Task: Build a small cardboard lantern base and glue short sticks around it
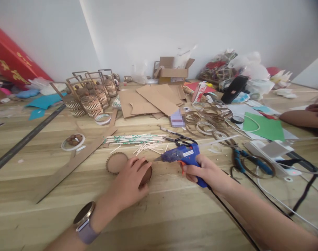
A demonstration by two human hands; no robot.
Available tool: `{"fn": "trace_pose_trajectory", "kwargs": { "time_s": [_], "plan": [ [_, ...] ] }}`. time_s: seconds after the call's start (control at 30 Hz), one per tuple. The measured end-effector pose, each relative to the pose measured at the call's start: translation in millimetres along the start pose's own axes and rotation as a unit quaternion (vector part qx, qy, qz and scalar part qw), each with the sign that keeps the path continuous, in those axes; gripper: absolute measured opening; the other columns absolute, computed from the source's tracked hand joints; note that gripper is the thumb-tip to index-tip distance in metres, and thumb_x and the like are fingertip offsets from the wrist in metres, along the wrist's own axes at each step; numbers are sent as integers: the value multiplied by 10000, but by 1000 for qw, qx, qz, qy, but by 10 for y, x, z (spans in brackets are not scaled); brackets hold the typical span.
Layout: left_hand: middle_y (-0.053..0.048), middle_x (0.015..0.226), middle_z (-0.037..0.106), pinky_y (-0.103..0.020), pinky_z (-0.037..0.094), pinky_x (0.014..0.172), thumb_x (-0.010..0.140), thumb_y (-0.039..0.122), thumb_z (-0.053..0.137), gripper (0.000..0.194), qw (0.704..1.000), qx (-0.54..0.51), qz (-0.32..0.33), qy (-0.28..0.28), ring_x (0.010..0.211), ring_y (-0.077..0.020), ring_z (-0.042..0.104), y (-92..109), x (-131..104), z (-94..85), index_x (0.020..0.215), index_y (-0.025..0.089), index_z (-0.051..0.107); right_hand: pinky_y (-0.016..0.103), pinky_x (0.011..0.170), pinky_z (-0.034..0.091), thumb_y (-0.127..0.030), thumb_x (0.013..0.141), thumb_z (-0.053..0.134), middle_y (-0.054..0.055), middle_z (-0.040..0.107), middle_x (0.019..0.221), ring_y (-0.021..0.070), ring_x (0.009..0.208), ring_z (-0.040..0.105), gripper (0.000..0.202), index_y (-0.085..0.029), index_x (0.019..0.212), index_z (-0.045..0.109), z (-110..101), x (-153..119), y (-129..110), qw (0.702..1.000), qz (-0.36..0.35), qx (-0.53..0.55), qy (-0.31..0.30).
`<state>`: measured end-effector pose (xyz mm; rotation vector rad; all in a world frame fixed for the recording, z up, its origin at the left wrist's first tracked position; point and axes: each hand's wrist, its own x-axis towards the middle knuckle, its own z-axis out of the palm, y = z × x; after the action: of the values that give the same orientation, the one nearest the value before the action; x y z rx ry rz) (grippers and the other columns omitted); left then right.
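My right hand (203, 170) grips a blue hot glue gun (190, 157), a finger at its orange trigger. The gun's nozzle points left, close to a small round cardboard piece (147, 174) with a dark, notched rim. My left hand (134, 176) is curved over that piece and holds it on the table, hiding much of it. Beside it, on the left, lies a similar round cardboard piece (117, 163). Short cut sticks (148, 149) are scattered just beyond, with a bundle of longer sticks in green-printed wrappers (135, 138) behind them.
Black scissors (182, 141) lie behind the glue gun. Pliers (253, 161), cables and brown strip coils (208, 116) crowd the right. Several handled stick baskets (92, 104) stand at back left. Cardboard sheets (148, 101) lie mid-table. Another person's arm (302, 120) rests at far right.
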<state>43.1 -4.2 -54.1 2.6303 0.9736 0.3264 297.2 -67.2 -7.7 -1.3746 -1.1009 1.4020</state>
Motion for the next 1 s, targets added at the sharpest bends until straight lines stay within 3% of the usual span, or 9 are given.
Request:
{"fn": "trace_pose_trajectory", "kwargs": {
  "time_s": [0.1,0.17,0.3,0.43,0.57,0.73,0.87,1.0],
  "plan": [
    [-119,1425,531,-554,369,1117,731,137,577,634,1000,-17,-4,10,1336,-332,412,-23,2,38,1359,188,507,251,472,281,-436,658,747,-51,482,527,93,471,379,305,-188,748,593,-2,33,26,996,-51,-18,76],
    [-119,1424,536,-538,363,1128,726,133,569,656,1000,-26,-4,17,1341,-318,412,-31,9,56,1375,177,484,249,470,283,-449,657,755,-52,474,572,95,488,375,336,-190,817,613,9,67,38,994,-62,-29,87],
    [-141,1417,541,-524,387,1119,701,127,572,699,999,-31,-14,25,1343,-324,412,-28,27,82,1390,134,456,251,484,320,-507,686,734,-32,497,591,100,503,397,365,-175,794,628,69,139,82,996,-30,-77,27],
    [-157,1420,536,-531,407,1104,697,123,582,716,998,-37,-19,40,1351,-334,406,-35,41,105,1398,118,440,247,474,327,-563,708,712,-33,488,581,99,496,397,408,-172,769,613,110,201,217,995,-26,-93,10],
    [-145,1441,520,-536,407,1103,727,143,608,708,998,-46,-4,49,1361,-331,402,-104,42,112,1412,155,429,229,441,283,-591,727,714,-54,450,545,91,474,367,428,-183,768,590,40,220,406,993,-22,-114,-6],
    [-134,1465,501,-510,391,1127,775,182,648,713,997,-58,14,45,1383,-304,388,-192,23,93,1442,169,397,232,448,340,-638,748,672,-1,564,647,103,504,423,464,-177,786,637,-49,168,473,990,-15,-138,-31],
    [-152,1494,468,-488,379,1143,802,196,662,697,998,-52,15,26,1404,-295,367,-192,-3,51,1444,136,396,288,590,479,-565,772,643,22,627,664,186,641,579,358,-214,697,636,-1,122,377,968,-47,-234,-74],
    [-163,1539,401,-515,336,1168,805,210,659,730,999,-41,18,-8,1438,-308,312,-173,-31,12,1466,113,365,330,641,508,-474,799,593,45,682,742,230,689,628,274,-216,765,679,52,88,322,936,-82,-333,-79]
  ]
}}
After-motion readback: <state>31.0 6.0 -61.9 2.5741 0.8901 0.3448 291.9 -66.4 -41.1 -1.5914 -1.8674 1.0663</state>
